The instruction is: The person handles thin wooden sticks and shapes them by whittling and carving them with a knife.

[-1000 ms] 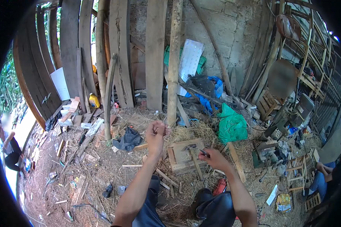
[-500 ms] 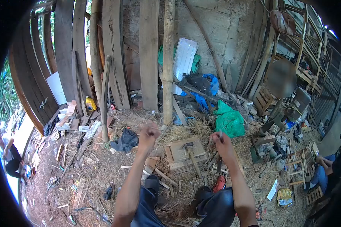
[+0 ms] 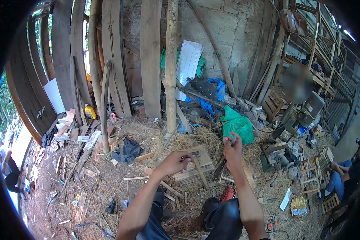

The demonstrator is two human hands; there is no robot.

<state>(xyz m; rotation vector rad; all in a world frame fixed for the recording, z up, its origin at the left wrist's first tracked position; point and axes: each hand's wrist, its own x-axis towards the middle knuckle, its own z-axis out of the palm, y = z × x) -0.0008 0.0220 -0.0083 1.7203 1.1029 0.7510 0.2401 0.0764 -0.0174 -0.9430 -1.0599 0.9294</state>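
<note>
Hammer [image 3: 201,174] lying on the wooden block [image 3: 207,161], handle angled towards the person! The left hand [image 3: 175,162] appears right by its head, grip loosely curled; whether it holds anything, I can't tell. The right hand [image 3: 232,153] is raised just below the green bag [image 3: 238,127], grip bent nearly closed, contents unclear.

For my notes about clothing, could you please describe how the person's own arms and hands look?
The left hand and right hand are bare, without gloves; no watch or bracelet shows on either wrist. The left forearm and right forearm are slender and uncovered by sleeves, with no clear markings.
</note>
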